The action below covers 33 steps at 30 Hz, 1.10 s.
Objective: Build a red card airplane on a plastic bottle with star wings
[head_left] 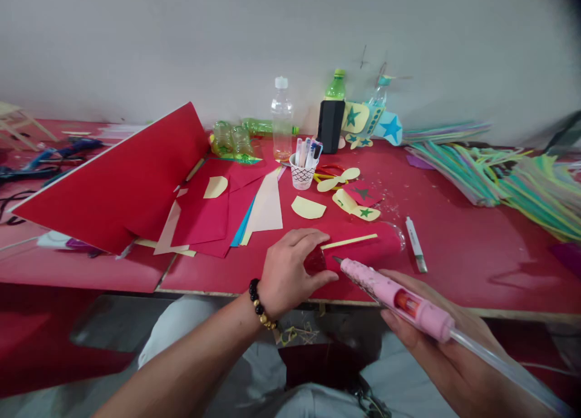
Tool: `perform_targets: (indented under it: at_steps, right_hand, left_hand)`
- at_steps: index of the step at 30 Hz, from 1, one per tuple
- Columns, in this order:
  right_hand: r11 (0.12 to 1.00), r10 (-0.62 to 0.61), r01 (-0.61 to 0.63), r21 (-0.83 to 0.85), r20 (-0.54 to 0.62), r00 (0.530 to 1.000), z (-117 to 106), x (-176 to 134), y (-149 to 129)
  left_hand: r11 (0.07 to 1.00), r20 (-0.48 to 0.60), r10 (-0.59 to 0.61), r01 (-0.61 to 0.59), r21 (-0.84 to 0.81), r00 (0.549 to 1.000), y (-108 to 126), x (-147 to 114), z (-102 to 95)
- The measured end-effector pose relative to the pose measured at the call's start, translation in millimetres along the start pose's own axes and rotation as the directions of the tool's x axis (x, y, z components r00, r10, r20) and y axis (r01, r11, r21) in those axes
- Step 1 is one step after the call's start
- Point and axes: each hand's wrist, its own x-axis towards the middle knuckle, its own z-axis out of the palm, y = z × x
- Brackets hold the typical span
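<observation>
A bottle wrapped in red paper (358,257) lies on its side near the table's front edge, its clear rounded end to the right. A thin pale yellow strip (349,241) rests along it. My left hand (295,264) curls around the bottle's left end, thumb and fingers on opposite sides. In my right hand (436,339) is a pink hot glue gun (399,297) with a clear glue stick at its rear. The nozzle points left, close to the red bottle. To the right lies a white tube or pen (416,244).
Cut cream pieces (308,208) and stacked coloured paper (267,206) lie behind. A cup of pens (302,170), a clear bottle (282,118) and a bottle plane (374,115) stand farther back. A red board (122,176) leans left; pipe cleaners (499,176) spread right.
</observation>
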Motion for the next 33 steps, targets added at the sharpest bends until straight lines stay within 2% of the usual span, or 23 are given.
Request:
perform_targets:
  at_steps: [26,33]
  right_hand:
    - [0.998,-0.058,0.055,-0.035,-0.063,0.996,2.1,4.5,1.8]
    - [0.994,-0.078,0.067,-0.083,-0.137,0.988,2.0,1.0,8.8]
  left_hand:
    - [1.0,0.015,0.003,-0.003,0.023,1.0,0.3,0.7,-0.4]
    - [1.0,0.024,-0.001,0.001,0.021,1.0,0.8,1.2,-0.6]
